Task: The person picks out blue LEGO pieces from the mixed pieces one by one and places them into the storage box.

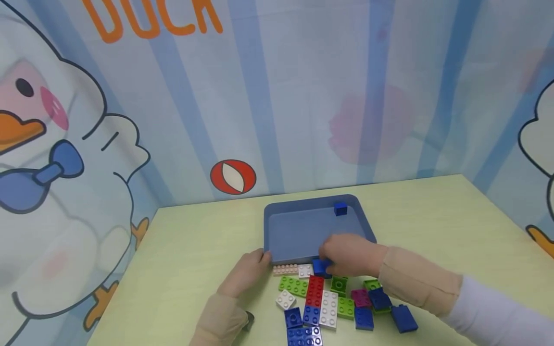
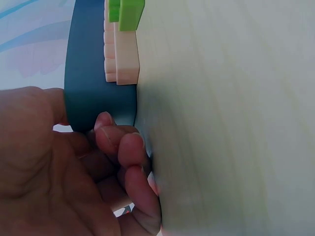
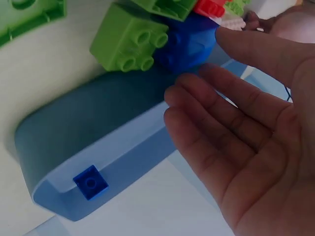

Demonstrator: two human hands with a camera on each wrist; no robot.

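Observation:
A blue-grey tray [image 1: 298, 233] lies on the table. My left hand [image 1: 245, 272] holds its near left corner, thumb at the rim and fingers curled against the outer wall [image 2: 98, 101]. My right hand [image 1: 354, 254] is at the tray's near edge, with thumb and index fingertips at opposite sides of a blue brick [image 1: 319, 267]. In the right wrist view that blue brick [image 3: 184, 44] stands beside a green brick [image 3: 130, 42] along the tray's outer wall. A small dark blue brick [image 1: 340, 208] sits inside the tray near its far right corner.
Several loose bricks lie in front of the tray: a peach brick [image 1: 285, 269], white brick [image 1: 285, 300], red brick [image 1: 315, 290], magenta brick [image 1: 361, 298] and a blue brick [image 1: 404, 318] at the right. A patterned curtain [image 1: 303, 96] hangs behind the table [image 1: 207, 230].

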